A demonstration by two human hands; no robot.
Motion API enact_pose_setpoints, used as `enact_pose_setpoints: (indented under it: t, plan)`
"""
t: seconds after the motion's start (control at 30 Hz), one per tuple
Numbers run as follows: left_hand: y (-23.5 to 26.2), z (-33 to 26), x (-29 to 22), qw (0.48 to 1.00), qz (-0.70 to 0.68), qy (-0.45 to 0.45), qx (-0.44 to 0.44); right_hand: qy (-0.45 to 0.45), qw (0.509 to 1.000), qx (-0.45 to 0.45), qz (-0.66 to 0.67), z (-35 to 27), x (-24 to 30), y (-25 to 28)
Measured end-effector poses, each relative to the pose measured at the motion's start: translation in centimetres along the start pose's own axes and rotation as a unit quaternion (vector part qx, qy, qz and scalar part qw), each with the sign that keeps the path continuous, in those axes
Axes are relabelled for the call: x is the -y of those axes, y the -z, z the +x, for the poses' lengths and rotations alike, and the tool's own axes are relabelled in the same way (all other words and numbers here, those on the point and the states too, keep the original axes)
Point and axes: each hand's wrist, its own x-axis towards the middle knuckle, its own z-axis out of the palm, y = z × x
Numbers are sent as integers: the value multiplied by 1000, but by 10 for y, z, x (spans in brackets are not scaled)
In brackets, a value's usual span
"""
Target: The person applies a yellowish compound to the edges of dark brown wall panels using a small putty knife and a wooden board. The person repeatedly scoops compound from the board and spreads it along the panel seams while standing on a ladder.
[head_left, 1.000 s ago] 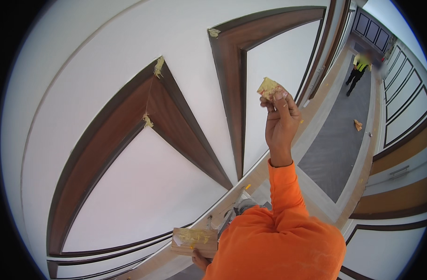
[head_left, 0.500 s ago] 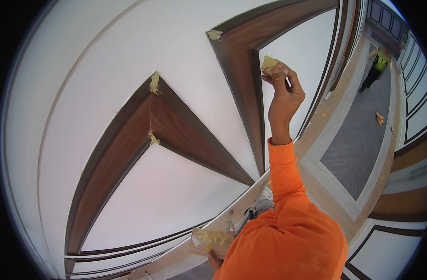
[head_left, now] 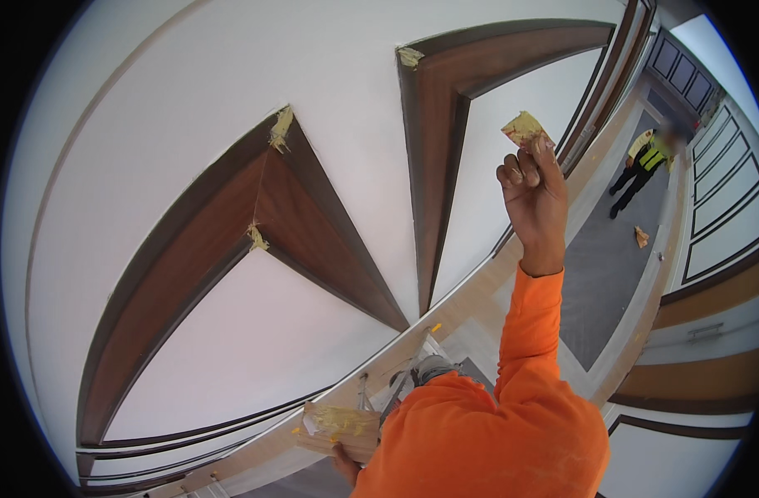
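My right hand (head_left: 536, 195) is raised in front of the wall, pinching a small flat piece (head_left: 525, 128) smeared with yellowish putty, probably a putty spreader. The piece appears apart from the brown trim (head_left: 436, 124) on the left. Low down, my left hand (head_left: 345, 463) grips the edge of a wooden board (head_left: 361, 449) that carries a spread of the same putty (head_left: 346, 421). Putty patches cover the trim joints: one at the upper peak (head_left: 281, 129), one at the inner corner (head_left: 257, 238) and one at the far frame's corner (head_left: 410, 56).
Below lies a grey floor (head_left: 599, 311) with a pale border. A person (head_left: 645, 162) in a yellow-green vest is on it, near a crumpled brown scrap (head_left: 641, 237). Metal parts, maybe a ladder (head_left: 425, 349), show beside my body. White panelled walls (head_left: 720, 207) run along the right.
My right hand has turned and shifted right with the smeared piece, away from the trim. My left hand and the board have shifted left and down in view. The person in the vest appears nearer.
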Motion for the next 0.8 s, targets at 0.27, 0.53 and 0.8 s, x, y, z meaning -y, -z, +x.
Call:
enact_pose_setpoints:
  t: [0.27,0.53,0.8]
  plan:
    - [-12,-35,-33,997,-71,-18,14,92,988,79,-95,5,7,-9]
    - [-14,-35,-33,996,-90,-21,19,178,964,16,-196,52,-19,18]
    - [-16,-44,-38,993,-117,-26,7,234,937,60,-252,80,-38,25]
